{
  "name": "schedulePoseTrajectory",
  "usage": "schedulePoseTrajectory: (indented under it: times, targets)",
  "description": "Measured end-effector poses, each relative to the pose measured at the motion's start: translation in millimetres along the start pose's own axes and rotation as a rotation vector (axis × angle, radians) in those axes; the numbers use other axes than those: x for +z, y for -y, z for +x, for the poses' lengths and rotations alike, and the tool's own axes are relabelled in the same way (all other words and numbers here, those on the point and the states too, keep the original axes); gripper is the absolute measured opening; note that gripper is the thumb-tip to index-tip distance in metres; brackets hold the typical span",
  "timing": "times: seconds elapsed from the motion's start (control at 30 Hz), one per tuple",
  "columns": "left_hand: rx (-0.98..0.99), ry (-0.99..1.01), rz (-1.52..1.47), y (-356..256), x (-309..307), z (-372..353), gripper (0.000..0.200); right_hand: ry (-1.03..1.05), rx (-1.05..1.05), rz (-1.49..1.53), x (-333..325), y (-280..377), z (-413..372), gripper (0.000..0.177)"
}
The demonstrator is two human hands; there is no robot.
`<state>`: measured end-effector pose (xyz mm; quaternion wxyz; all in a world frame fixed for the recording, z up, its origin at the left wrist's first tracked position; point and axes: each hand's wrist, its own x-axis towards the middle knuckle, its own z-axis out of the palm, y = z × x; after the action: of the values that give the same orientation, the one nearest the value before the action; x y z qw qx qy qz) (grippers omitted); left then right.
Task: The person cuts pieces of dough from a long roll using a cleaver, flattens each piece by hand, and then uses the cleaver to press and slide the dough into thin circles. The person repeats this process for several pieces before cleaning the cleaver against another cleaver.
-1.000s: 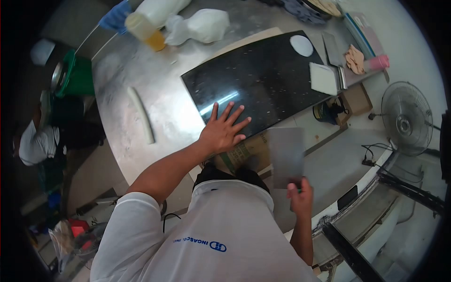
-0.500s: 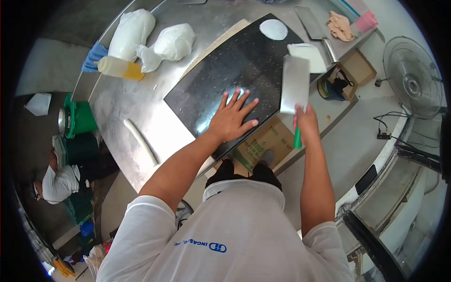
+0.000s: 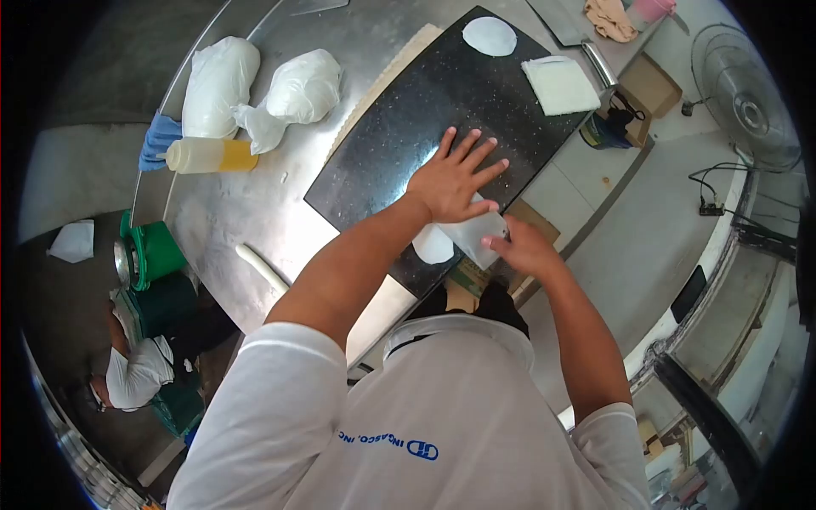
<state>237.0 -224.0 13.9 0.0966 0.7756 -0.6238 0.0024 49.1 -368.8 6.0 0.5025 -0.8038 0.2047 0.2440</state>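
My right hand (image 3: 527, 248) is closed around the handle of a cleaver, whose broad blade (image 3: 481, 241) lies low over the near edge of a black speckled board (image 3: 374, 161). My left hand (image 3: 455, 183) is spread open, its palm and thumb over the far part of the blade, hiding that end. Beside the blade, a thin white dough disc (image 3: 433, 246) is partly covered by the blade and my left wrist. Another white disc (image 3: 490, 36) lies at the board's far end, near a folded white cloth (image 3: 561, 87). Left of the board lies a white dough rope (image 3: 262, 268).
White plastic bags (image 3: 221, 85) and a squeeze bottle of yellow liquid (image 3: 212, 156) stand on the steel table (image 3: 229, 212). A second wide blade (image 3: 557, 21) lies at the far right. Beyond are a fan (image 3: 748, 106) and, at left, another person (image 3: 140, 370).
The cleaver has come down from beside the board's right edge to under my left hand. My left hand has shifted, and a dough disc now shows near the board's front edge.
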Motion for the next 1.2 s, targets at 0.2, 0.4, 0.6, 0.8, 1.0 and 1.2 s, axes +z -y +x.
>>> schedulePoseTrajectory:
  times: [0.2, 0.4, 0.6, 0.8, 1.0, 1.2]
  targets:
    - [0.493, 0.258, -0.208, -39.7, 10.1, -67.0, 0.07, -0.134, 0.043, -0.078, 68.6, 11.0, -69.0, 0.081]
    - [0.349, 0.163, -0.095, 30.7, -7.2, 5.8, 0.072, -0.111, 0.153, -0.18, 1.8, 53.1, -16.6, 0.077]
    - [0.358, 0.196, -0.217, -46.1, 7.3, -62.5, 0.073, -0.071, -0.026, -0.154, 65.6, 1.7, -79.8, 0.08]
    - [0.222, 0.127, -0.101, -14.4, 5.1, -8.5, 0.07, -0.002, 0.217, -0.229, -9.7, 36.3, -33.2, 0.078]
    - [0.141, 0.055, -0.108, -21.7, 5.2, -31.9, 0.069, -0.093, -0.115, -0.106, 28.3, 2.1, -48.4, 0.07]
    - [0.203, 0.115, -0.193, -56.9, 6.4, -24.9, 0.069, 0.01, 0.237, -0.226, 7.7, 12.8, -63.3, 0.072]
